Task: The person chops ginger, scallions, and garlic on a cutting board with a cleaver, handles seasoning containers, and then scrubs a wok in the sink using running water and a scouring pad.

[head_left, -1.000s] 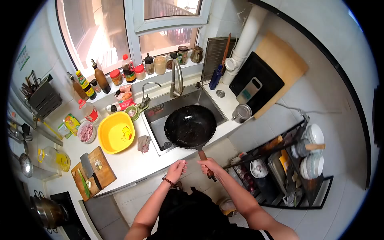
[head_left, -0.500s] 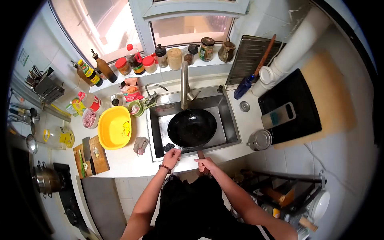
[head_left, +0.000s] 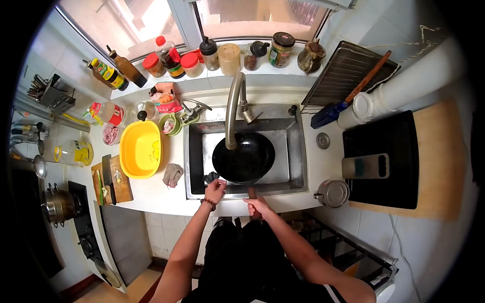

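Note:
A black wok [head_left: 252, 164] rests tilted in the steel sink [head_left: 298, 174], below the curved faucet [head_left: 233, 108]. My right hand [head_left: 257, 206] is wrapped around its brown handle [head_left: 252, 192] at the sink's front edge. Beside the wok's near left side, my left hand [head_left: 215, 189] is closed, its fingertips on a dark mesh scrubber [head_left: 211, 177] over the sink's front left corner. Part of the scrubber is hidden by the fingers. A crumpled grey rag [head_left: 173, 174] lies on the counter left of the sink.
Left of the sink stand a yellow basin [head_left: 132, 164] and a cutting board [head_left: 124, 190] with a cleaver [head_left: 107, 171]. Jars and bottles line the windowsill [head_left: 212, 83]. On the right are a metal canister [head_left: 334, 194] and a black board [head_left: 404, 187] with a grater-like tool [head_left: 366, 166].
The head view has shifted, so the faucet now overlaps the wok. My left hand and the scrubber have moved slightly further into the sink; my right hand still grips the wok handle.

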The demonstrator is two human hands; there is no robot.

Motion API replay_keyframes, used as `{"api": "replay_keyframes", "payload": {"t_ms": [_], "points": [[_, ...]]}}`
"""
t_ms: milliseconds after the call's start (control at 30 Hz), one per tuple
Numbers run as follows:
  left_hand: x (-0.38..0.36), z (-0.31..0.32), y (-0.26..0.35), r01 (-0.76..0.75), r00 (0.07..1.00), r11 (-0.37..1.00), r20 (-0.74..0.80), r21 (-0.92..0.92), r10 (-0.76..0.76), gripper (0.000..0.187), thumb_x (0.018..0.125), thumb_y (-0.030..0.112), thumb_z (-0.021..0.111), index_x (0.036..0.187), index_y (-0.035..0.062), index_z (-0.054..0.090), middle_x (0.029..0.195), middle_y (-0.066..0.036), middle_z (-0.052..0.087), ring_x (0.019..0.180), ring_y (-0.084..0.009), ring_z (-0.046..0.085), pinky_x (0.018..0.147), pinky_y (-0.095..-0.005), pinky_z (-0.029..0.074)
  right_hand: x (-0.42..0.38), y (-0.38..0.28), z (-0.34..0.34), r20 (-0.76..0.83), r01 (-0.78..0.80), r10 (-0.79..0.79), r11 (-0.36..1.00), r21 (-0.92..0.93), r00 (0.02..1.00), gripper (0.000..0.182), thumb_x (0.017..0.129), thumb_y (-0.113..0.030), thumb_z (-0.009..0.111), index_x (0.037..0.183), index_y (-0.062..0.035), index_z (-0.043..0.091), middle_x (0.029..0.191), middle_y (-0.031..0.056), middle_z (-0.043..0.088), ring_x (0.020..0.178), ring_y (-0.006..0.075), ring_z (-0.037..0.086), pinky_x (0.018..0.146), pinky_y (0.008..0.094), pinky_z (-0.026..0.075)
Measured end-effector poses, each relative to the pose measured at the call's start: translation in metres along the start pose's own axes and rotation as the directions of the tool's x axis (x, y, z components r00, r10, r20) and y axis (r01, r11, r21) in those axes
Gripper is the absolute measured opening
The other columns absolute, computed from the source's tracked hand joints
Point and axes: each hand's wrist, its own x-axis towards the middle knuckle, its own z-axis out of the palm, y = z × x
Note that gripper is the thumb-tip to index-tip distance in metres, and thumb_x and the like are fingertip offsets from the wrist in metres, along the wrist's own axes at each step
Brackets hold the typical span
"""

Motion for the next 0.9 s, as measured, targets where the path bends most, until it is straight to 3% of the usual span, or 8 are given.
{"api": "replay_keyframes", "payload": {"t_ms": [233,367,500,600,633,667,733,900], "points": [[0.019,0.001,0.012,0.089,0.996,0.995,0.005,-0.038,-0.088,0.024,0.1,0.028,0.066,0.104,0.0049,0.068,0.08,-0.001,0.067,0.066,-0.0083,0.061,0.061,-0.0256,0.05,0.002,0.003,0.007,-0.055,-0.006,-0.002,0.989,-0.147,0.998,0.038,0.096,-0.036,0.069,0.076,-0.0074,0.053,0.067,0.0047,0.057,0.052,0.0189,0.06,0.049,0.0352,0.05],[0.04,-0.001,0.008,0.025,0.997,0.995,0.074,-0.092,-0.018,0.022,0.103,0.029,0.06,0.109,0.009,0.066,0.088,-0.001,0.067,0.069,-0.0105,0.064,0.061,-0.0266,0.052,0.015,0.012,-0.021,0.12,0.191,-0.15,0.692,-0.696,0.981,0.051,0.097,-0.047,0.064,0.106,0.0027,0.062,0.085,0.0119,0.069,0.069,0.0251,0.073,0.059,0.0397,0.061],[0.049,-0.005,0.029,0.097,0.992,0.989,0.085,-0.11,-0.088,0.02,0.103,0.027,0.058,0.111,0.011,0.066,0.087,0.0,0.066,0.068,-0.0095,0.063,0.06,-0.0256,0.05,-0.008,-0.051,-0.015,-0.023,-0.138,0.206,0.563,-0.815,0.978,0.048,0.098,-0.047,0.064,0.097,0.0014,0.068,0.086,0.0139,0.072,0.073,0.0237,0.074,0.06,0.0379,0.062],[0.069,0.002,0.033,0.178,0.982,0.959,0.107,-0.219,-0.158,0.023,0.104,0.031,0.057,0.11,0.0108,0.066,0.089,0.0,0.066,0.071,-0.0101,0.064,0.062,-0.0262,0.054,0.015,-0.118,-0.035,0.134,0.177,-0.131,0.403,-0.898,0.982,0.038,0.097,-0.039,0.066,0.09,-0.0017,0.068,0.081,0.0089,0.073,0.063,0.0183,0.069,0.057,0.036,0.056],[0.077,0.006,0.04,0.215,0.975,0.927,0.12,-0.306,-0.187,0.024,0.105,0.032,0.057,0.109,0.0105,0.066,0.09,0.0,0.066,0.072,-0.0105,0.065,0.063,-0.0266,0.056,0.025,-0.147,-0.035,0.029,0.198,-0.307,0.535,-0.822,0.951,0.036,0.096,-0.036,0.068,0.088,-0.001,0.067,0.077,0.0086,0.071,0.064,0.019,0.067,0.06,0.0383,0.055],[0.082,0.011,0.052,0.238,0.971,0.9,0.125,-0.365,-0.206,0.029,0.104,0.038,0.058,0.108,0.0101,0.065,0.09,-0.001,0.065,0.073,-0.0122,0.065,0.065,-0.0284,0.059,0.046,-0.176,-0.041,0.192,0.476,-0.684,0.253,-0.842,0.703,0.029,0.095,-0.028,0.068,0.088,-0.0002,0.065,0.072,0.01,0.068,0.068,0.0285,0.068,0.066,0.0408,0.055],[0.092,0.025,0.069,0.237,0.971,0.865,0.119,-0.443,-0.205,0.029,0.105,0.037,0.056,0.109,0.0101,0.065,0.09,-0.001,0.065,0.073,-0.013,0.066,0.065,-0.029,0.059,0.041,-0.252,-0.006,0.224,0.292,-0.926,-0.134,-0.947,0.303,0.027,0.091,-0.018,0.069,0.107,0.0024,0.062,0.114,0.0241,0.065,0.102,0.0436,0.063,0.087,0.0491,0.052],[0.104,0.043,0.089,0.296,0.951,0.752,0.111,-0.588,-0.288,0.028,0.107,0.034,0.05,0.112,0.0086,0.063,0.093,-0.004,0.066,0.076,-0.017,0.068,0.067,-0.0309,0.06,0.059,-0.32,0.016,0.273,0.156,-0.923,-0.238,-0.959,0.272,0.027,0.088,-0.011,0.068,0.111,0.0007,0.062,0.12,0.0277,0.061,0.109,0.0437,0.061,0.092,0.0513,0.049]]}}
